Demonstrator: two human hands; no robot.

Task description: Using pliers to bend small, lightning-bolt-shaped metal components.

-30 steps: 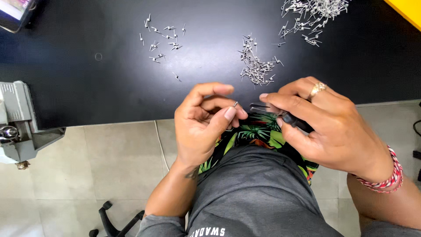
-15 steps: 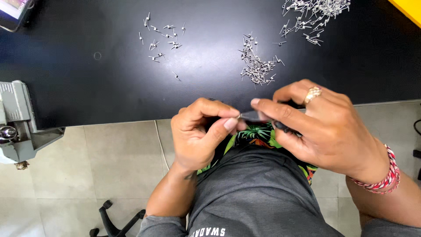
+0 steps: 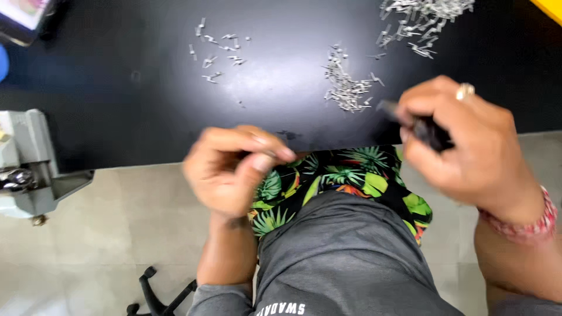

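Right hand (image 3: pixel 468 143) raised, left hand (image 3: pixel 234 167) curled.

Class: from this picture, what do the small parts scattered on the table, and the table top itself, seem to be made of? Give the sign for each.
Small parts: probably bare metal; silvery grey with bright glints. Table top: smooth, glossy black, likely laminate or coated board; it shows a soft sheen of light. Exact material cannot be told.
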